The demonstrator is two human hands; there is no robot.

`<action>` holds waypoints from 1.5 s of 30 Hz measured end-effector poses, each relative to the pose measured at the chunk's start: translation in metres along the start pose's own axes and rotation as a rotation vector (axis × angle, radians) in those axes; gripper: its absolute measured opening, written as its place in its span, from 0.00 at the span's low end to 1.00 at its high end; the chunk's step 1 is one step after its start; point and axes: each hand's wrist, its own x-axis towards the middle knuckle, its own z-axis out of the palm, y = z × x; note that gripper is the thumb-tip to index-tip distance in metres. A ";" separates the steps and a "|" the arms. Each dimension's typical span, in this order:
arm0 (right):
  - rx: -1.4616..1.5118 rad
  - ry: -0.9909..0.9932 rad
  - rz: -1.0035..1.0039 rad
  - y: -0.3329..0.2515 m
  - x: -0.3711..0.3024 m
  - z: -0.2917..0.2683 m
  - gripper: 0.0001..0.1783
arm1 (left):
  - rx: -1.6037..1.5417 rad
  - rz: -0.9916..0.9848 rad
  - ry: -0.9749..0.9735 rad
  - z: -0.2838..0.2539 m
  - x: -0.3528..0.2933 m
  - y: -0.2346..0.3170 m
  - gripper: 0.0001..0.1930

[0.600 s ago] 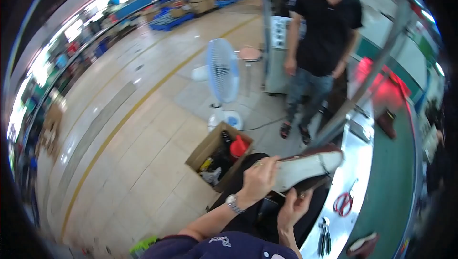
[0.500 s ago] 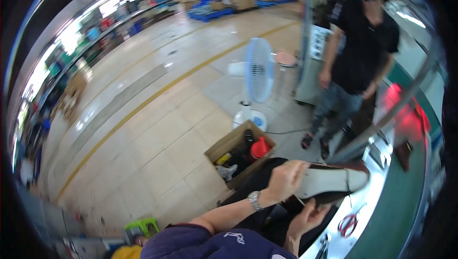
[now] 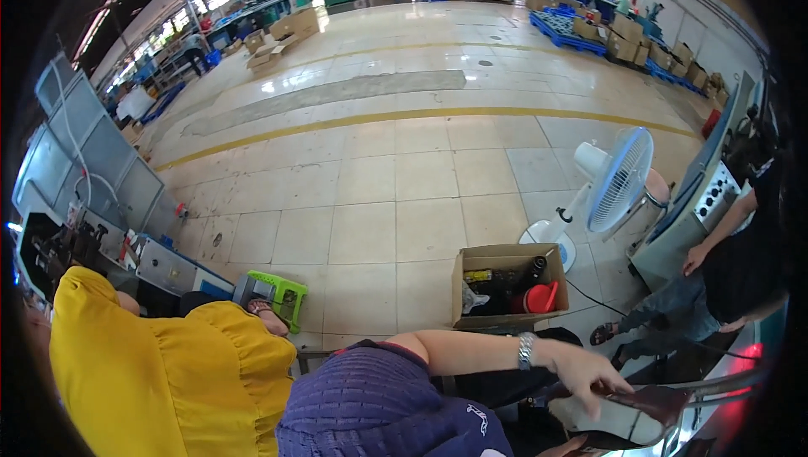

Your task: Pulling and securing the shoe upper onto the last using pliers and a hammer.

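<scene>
A brown shoe [image 3: 619, 417] lies tilted at the lower right, its pale sole-shaped face turned up and dark brown leather around the edge. My left hand [image 3: 582, 379], with a metal watch on the wrist, comes over it from the left. Its fingers are bent at the shoe's upper edge, and the thumb lies against the pale face. At the bottom edge of the picture, only a bit of my right hand [image 3: 566, 449] shows. It is at the shoe's lower edge; most of its fingers are cut off from view.
Ahead of my arm stands an open cardboard box [image 3: 510, 322] with a red jug [image 3: 539, 297] and dark bottles. Behind it are a white-and-blue fan [image 3: 621, 179] and its cable. One person in black stands right; another in yellow [image 3: 172, 364] sits left by a green stool [image 3: 288, 299].
The view has swung left, so the shoe and both hands now lie lower and farther right. The person in yellow has come into view. Both hands stay at the shoe.
</scene>
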 end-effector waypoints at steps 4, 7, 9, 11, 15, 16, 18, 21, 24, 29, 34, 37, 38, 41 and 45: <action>-0.145 -0.265 -0.184 -0.006 -0.023 -0.024 0.31 | -0.239 -0.050 -0.122 0.032 0.004 -0.020 0.62; -0.197 -0.388 0.046 -0.013 -0.050 -0.041 0.36 | -0.438 -0.069 -0.142 0.052 -0.021 -0.046 0.64; 0.351 -0.495 0.611 0.003 -0.063 -0.044 0.41 | -0.285 0.032 -0.033 0.064 -0.040 -0.048 0.59; 0.321 -0.772 0.551 -0.015 -0.043 -0.041 0.44 | -0.224 -0.155 0.005 0.058 -0.069 -0.048 0.52; 0.835 -0.891 0.770 -0.009 -0.005 -0.038 0.41 | 0.040 -0.366 -0.019 0.060 -0.107 -0.069 0.54; 0.839 -0.778 0.863 -0.019 -0.001 -0.038 0.42 | 0.044 -0.318 -0.064 0.063 -0.103 -0.064 0.53; 0.625 -0.727 0.829 -0.018 -0.007 -0.045 0.43 | 0.031 -0.342 -0.176 0.061 -0.087 -0.061 0.58; 0.430 -0.691 0.870 -0.027 -0.012 -0.048 0.45 | -0.391 -0.463 -0.240 0.046 -0.071 -0.067 0.64; 0.353 -0.721 0.858 -0.040 -0.011 -0.046 0.46 | -0.672 -0.739 0.052 0.057 -0.050 -0.076 0.50; 0.380 -0.695 0.920 -0.044 -0.021 -0.042 0.51 | -0.630 -0.719 0.031 0.070 -0.045 -0.071 0.35; 0.541 -0.775 1.093 -0.039 -0.012 -0.040 0.58 | -0.508 -0.679 0.158 0.085 -0.062 -0.064 0.29; 0.555 -0.815 1.054 -0.041 -0.018 -0.036 0.58 | -0.497 -0.674 0.186 0.092 -0.067 -0.057 0.28; 0.557 -0.816 1.062 -0.041 -0.017 -0.036 0.58 | -0.469 -0.657 0.205 0.093 -0.066 -0.055 0.27; 0.233 -0.974 0.847 -0.046 -0.007 -0.037 0.56 | -0.604 -0.753 0.251 0.091 -0.057 -0.043 0.24; 0.188 -1.063 0.776 -0.049 0.003 -0.033 0.52 | -0.388 -0.684 0.243 0.094 -0.063 -0.060 0.22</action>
